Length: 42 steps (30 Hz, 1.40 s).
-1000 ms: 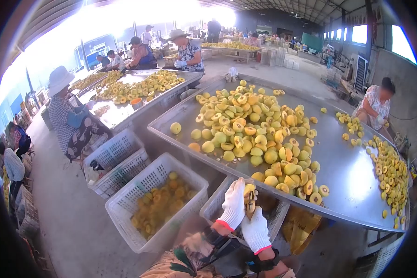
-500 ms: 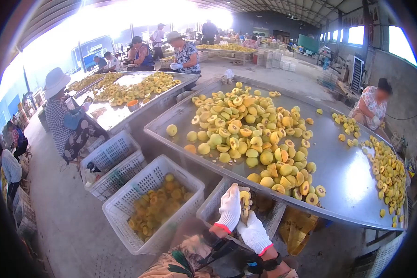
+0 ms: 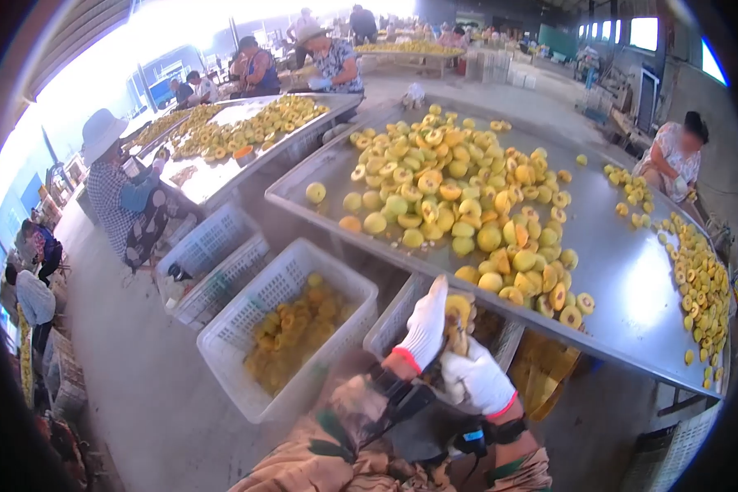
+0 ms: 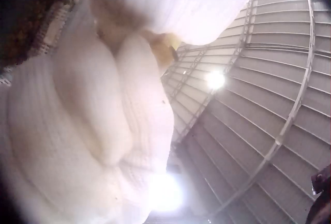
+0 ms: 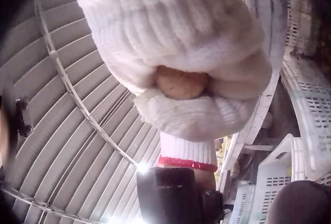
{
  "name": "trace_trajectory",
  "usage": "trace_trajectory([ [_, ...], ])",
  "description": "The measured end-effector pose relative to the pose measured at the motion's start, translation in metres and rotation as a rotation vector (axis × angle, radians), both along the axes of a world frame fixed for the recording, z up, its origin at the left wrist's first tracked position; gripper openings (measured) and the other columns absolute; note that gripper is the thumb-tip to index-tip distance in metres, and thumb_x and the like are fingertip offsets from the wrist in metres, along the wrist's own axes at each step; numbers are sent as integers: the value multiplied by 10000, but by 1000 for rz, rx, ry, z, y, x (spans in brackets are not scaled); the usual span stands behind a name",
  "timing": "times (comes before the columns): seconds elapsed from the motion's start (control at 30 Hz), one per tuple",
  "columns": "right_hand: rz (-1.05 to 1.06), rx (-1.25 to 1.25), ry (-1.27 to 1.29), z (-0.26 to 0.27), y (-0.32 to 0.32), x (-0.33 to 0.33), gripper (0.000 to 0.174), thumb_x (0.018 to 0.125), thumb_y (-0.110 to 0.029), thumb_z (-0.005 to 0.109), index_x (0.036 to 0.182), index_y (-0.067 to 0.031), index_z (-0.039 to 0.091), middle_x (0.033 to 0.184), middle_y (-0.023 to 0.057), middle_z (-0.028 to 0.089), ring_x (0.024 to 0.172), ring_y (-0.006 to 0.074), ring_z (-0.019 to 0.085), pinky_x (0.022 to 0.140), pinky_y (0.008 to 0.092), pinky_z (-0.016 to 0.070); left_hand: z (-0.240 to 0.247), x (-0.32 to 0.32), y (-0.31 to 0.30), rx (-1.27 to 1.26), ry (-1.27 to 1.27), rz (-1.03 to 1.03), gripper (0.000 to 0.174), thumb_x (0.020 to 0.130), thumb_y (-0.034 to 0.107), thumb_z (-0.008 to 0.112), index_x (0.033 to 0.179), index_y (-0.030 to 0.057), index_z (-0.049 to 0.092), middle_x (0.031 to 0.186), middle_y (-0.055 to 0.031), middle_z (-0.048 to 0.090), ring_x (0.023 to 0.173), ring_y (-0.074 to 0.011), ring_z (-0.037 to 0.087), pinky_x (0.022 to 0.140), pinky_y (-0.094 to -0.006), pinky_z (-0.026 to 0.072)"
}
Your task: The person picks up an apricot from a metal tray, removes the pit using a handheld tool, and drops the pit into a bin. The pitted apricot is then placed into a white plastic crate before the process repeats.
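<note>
My left hand [image 3: 425,328], in a white knit glove, holds a halved yellow peach [image 3: 459,308] over a crate, its cut face showing. Beside it my gloved right hand [image 3: 477,377] grips a small tool whose tip meets the fruit's lower part. The round, wooden-looking end of the handle [image 5: 181,83] shows between the curled fingers in the right wrist view; the rest is mostly hidden. In the left wrist view, gloved fingers fill the left side, and a bit of the yellow fruit [image 4: 164,53] peeks out below the other glove.
Before me stands a metal table [image 3: 607,328] with a heap of peach halves [image 3: 467,189]. The crate [image 3: 398,307] sits under its edge; another white crate [image 3: 221,336] to the left holds more halves. A seated person [image 3: 672,164] works at the far right.
The head view has tilted and shifted. Both hands have come slightly right and up in it, still together at the fruit, whose cut face is now more visible.
</note>
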State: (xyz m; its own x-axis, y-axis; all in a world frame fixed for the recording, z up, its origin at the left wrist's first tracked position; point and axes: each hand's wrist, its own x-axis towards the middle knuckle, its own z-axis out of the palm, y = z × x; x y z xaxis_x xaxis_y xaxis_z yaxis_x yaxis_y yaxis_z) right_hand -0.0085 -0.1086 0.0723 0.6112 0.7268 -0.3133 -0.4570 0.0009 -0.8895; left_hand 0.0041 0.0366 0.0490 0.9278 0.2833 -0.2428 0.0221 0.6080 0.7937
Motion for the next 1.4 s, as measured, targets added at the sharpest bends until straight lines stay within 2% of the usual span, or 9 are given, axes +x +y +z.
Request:
trace_trajectory([
  [0.1, -44, -69, -5, 6, 0, 0, 152, 883, -162, 588, 971, -65, 511, 626, 1, 499, 421, 100, 452, 396, 238, 357, 6, 2, -3, -90, 66, -6, 604, 1008, 512, 369, 1017, -26, 644, 799, -124, 676, 620, -213, 635, 606, -323, 536],
  [0.3, 26, -119, -41, 3, -1, 0, 140, 887, -152, 587, 978, -68, 521, 615, -5, 498, 416, 100, 449, 393, 242, 360, 1, -2, -12, 230, 83, 166, 614, 1008, 499, 330, 972, -9, 673, 768, -109, 670, 639, -184, 643, 606, -298, 526],
  [0.43, 49, -116, -15, -7, -2, 2, 121, 882, -139, 584, 924, -52, 511, 606, 22, 499, 414, 131, 471, 387, 273, 371, -43, 20, 8, 203, 417, -6, 778, 913, 671, 354, 1055, -26, 668, 908, -154, 688, 882, -276, 654, 798, -378, 491],
  [0.57, 45, -98, 73, -7, 0, 0, 88, 884, -118, 576, 900, -70, 505, 589, 21, 474, 397, 124, 425, 384, 266, 347, -52, 23, 9, 169, 489, -60, 782, 901, 677, 366, 1093, -22, 659, 994, -170, 682, 975, -293, 632, 881, -399, 463],
  [0.7, 99, 137, 342, -17, -8, 2, 91, 880, -107, 576, 872, -84, 489, 583, 17, 455, 391, 116, 394, 382, 264, 334, 30, -7, -4, 333, 493, 9, 728, 910, 660, 372, 1022, 11, 682, 908, -136, 686, 900, -276, 647, 816, -369, 483],
  [0.93, -5, -63, 67, -12, -4, -2, 108, 864, -92, 596, 910, -83, 499, 566, -13, 420, 381, 92, 381, 358, 233, 300, -5, 10, -8, 542, 537, 80, 695, 925, 646, 354, 973, 45, 701, 761, -109, 674, 733, -250, 652, 754, -371, 489],
  [1.13, 105, 110, 361, -23, -8, 1, 146, 896, -167, 624, 882, -97, 496, 550, -1, 418, 367, 109, 360, 361, 256, 290, -18, 3, -11, 524, 80, 128, 601, 989, 511, 357, 921, 28, 708, 720, -113, 666, 618, -210, 632, 660, -340, 511],
  [1.23, 102, 135, 296, -24, -12, 0, 121, 915, -136, 571, 816, -100, 510, 546, -22, 418, 367, 90, 357, 347, 231, 264, 12, -7, 0, 295, 156, -185, 596, 995, 490, 374, 887, 5, 702, 740, -98, 675, 627, -190, 625, 639, -345, 512],
  [1.4, 164, 218, 363, -31, -23, 5, 155, 916, -208, 620, 906, -86, 525, 560, -23, 435, 382, 104, 387, 362, 250, 299, -13, 4, 9, 104, 338, 6, 523, 1020, 425, 396, 939, -6, 680, 808, -107, 688, 693, -187, 647, 638, -311, 515],
])
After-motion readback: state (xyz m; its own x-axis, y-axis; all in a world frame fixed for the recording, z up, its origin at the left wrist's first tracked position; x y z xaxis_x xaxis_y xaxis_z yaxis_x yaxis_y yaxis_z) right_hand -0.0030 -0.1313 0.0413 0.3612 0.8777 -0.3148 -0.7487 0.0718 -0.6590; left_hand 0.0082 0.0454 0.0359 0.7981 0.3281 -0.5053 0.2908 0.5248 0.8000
